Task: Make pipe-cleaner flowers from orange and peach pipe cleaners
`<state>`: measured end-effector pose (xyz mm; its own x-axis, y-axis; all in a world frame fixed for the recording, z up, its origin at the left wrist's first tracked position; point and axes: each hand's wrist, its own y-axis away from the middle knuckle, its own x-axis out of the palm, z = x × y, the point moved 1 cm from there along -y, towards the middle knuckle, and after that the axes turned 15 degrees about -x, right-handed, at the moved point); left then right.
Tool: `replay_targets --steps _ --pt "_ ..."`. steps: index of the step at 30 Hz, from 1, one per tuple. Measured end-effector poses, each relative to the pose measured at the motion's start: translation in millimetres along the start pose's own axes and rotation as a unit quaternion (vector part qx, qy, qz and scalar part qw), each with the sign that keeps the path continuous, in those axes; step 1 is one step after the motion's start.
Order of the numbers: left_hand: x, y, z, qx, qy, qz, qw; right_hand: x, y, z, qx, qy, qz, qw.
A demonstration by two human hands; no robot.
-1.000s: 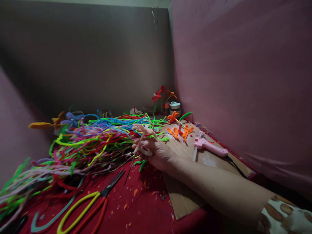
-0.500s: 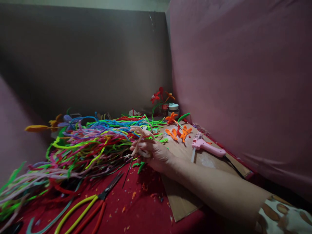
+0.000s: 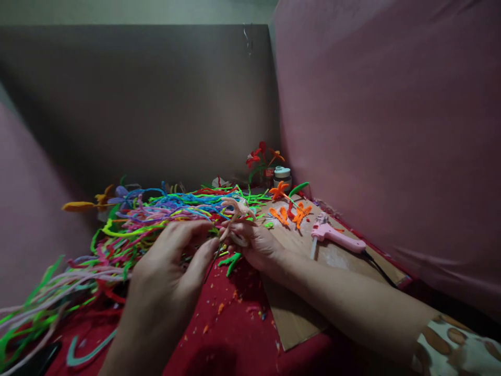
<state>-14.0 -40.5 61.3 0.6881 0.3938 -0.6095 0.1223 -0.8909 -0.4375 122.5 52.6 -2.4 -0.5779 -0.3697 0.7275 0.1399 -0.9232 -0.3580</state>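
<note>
My right hand [image 3: 260, 245] is closed on a pale pink pipe-cleaner flower [image 3: 237, 209], whose curled petals stick up above the fingers. A thin dark stem hangs from it, slanting down to the left. Close on its left side is my left hand [image 3: 168, 277], with thumb and forefinger apart and their tips near the stem; whether they touch it I cannot tell. A big heap of coloured pipe cleaners [image 3: 156, 206] lies behind and left of the hands. Green pipe-cleaner pieces [image 3: 233, 262] lie just under my right hand.
Cardboard [image 3: 297, 318] on the red cloth [image 3: 223, 334] carries a pink glue gun [image 3: 338, 237] and orange pipe-cleaner flowers [image 3: 299, 214]. Behind stand a pale-lidded jar [image 3: 282, 175] and red flowers [image 3: 254, 156]. A dark object [image 3: 41, 359] lies at lower left.
My left hand has come in from below to beside the flower, and the scissors are now out of sight behind it. My right hand still holds the flower. The view has shifted slightly.
</note>
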Motion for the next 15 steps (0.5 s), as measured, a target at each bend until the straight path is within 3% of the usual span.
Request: replay_targets --steps 3,5,7,9,15 --pt "19.4 -32.0 -22.8 0.064 -0.214 0.0 0.975 -1.6 -3.1 -0.3 -0.016 -0.015 -0.037 0.999" --pt "34.9 -40.3 -22.8 0.059 -0.288 0.049 0.954 -2.5 -4.6 -0.9 -0.024 -0.026 -0.062 0.997" --pt "48.8 -42.6 -15.9 0.029 -0.324 0.074 0.943 -3.7 -5.8 -1.9 -0.026 -0.029 -0.084 0.996" --pt "59.2 -44.3 -7.7 0.025 -0.351 0.041 0.935 -5.0 -7.2 -2.4 -0.028 -0.015 -0.106 0.994" --pt "74.4 -52.8 3.3 0.123 -0.334 -0.006 0.935 -6.6 -14.3 2.6 -0.063 0.007 -0.132 0.989"
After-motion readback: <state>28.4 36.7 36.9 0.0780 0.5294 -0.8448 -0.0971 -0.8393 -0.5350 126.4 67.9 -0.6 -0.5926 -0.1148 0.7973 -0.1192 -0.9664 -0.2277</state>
